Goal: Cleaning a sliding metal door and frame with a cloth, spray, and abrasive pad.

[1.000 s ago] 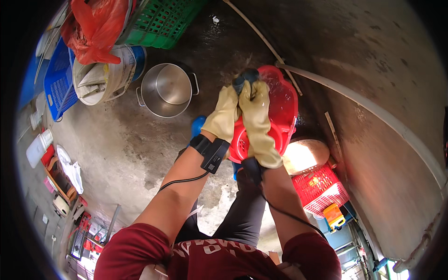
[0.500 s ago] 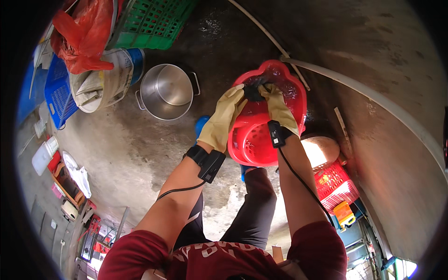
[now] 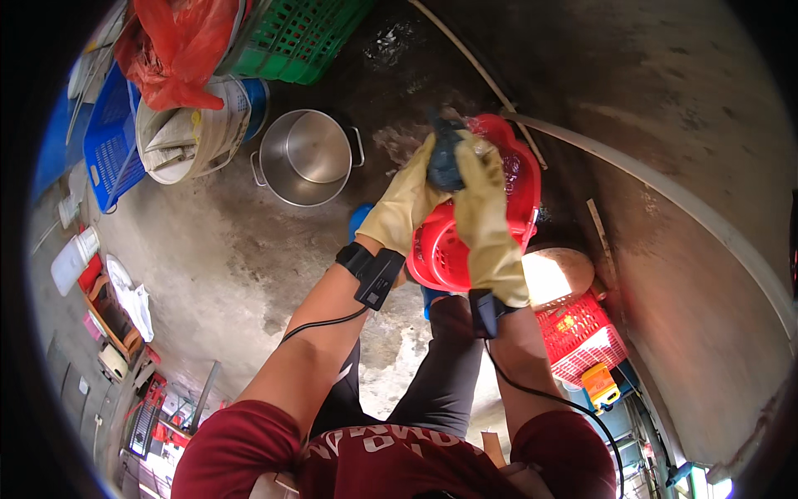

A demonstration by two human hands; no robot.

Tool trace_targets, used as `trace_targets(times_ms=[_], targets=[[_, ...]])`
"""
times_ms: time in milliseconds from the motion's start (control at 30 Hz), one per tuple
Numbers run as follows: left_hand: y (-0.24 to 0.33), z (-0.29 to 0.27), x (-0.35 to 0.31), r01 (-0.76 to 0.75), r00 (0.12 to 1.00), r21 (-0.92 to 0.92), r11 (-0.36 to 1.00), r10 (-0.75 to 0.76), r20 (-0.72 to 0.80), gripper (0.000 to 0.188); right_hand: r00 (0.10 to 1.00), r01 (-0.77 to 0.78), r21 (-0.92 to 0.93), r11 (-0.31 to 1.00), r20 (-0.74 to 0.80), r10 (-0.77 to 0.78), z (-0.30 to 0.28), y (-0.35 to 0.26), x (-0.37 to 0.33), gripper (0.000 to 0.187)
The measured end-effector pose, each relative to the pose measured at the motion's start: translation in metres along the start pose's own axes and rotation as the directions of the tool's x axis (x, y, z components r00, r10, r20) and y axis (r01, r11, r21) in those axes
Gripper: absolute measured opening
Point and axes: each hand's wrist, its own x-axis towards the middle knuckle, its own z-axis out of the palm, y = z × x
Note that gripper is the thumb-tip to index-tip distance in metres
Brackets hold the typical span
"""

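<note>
The cream-gloved left grip (image 3: 416, 190) slants up and inward, holding the left of a dark blue-grey item (image 3: 446, 161), blurred and rounded at its near end, between both grips. The upward-pointing right grip (image 3: 482, 187) clasps its right side, above the red basin (image 3: 525, 181).

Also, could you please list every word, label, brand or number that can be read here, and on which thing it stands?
Maroon shirt: large white letters across the chest, partly lost in folds; wording not copied here.
Black device on the left forearm: a pale label, too small to read.
Red basket: yellow marks, too blurred to read.
Nothing else is readable.
</note>
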Motion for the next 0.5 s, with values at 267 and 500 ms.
trace_targets(times_ms=[267, 500], targets=[[-0.003, 0.014, 0.020, 0.024, 0.895, 0.516, 0.856, 0.211, -0.392, 0.012, 0.820, -0.019, -0.879, 0.476, -0.286, -0.496, -0.117, 0.031, 0.084, 0.023], [-0.019, -0.040, 0.016, -0.021, 0.934, 0.521, 0.853, 0.202, -0.294, 0.029, 0.955, -0.273, -0.731, 0.625, -0.287, 0.081, -0.156, 0.083, 0.106, 0.042]])
